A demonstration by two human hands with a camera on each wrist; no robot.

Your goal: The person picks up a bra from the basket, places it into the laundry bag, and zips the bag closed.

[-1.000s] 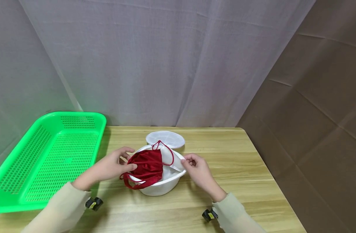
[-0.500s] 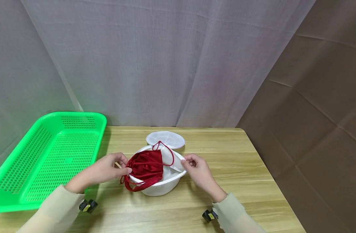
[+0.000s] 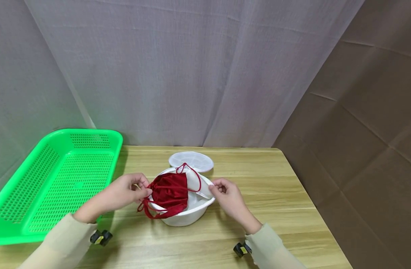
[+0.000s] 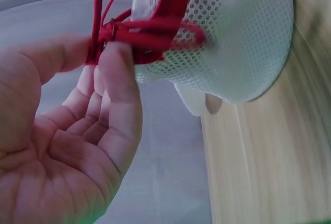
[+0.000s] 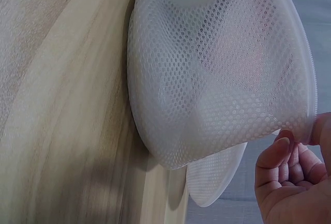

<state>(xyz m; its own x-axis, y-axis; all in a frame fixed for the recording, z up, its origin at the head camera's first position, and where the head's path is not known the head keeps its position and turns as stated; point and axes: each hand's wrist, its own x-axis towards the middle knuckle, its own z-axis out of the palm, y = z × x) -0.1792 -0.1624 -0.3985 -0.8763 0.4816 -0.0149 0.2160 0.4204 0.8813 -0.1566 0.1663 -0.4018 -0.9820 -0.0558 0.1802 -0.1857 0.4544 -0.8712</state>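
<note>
A white mesh laundry bag [image 3: 188, 217] stands on the table with its zippered mouth unfastened. Lying in its mouth is a red velvet drawstring pouch [image 3: 172, 191], whose strap and cords hang over the left rim. My left hand [image 3: 126, 190] pinches the pouch's gathered, corded edge between thumb and forefinger beside that rim. In the left wrist view the red cords [image 4: 150, 33] cross right at the fingertips. On the other side, my right hand [image 3: 228, 196] pinches the bag's rim [image 5: 310, 89] and holds it out. Much of the bag's inside is hidden under the pouch.
Behind the bag rests its round white mesh lid [image 3: 192, 160]. A large green plastic basket [image 3: 116, 164] stands at the left of the wooden table [image 3: 259, 164]. Grey cloth [image 3: 165, 74] hangs along the back and brown cloth [image 3: 370, 142] along the right.
My left hand has drawn back left from the top of the pouch to its corded edge, where thumb and forefinger have come together. The right hand and the bag have hardly moved.
</note>
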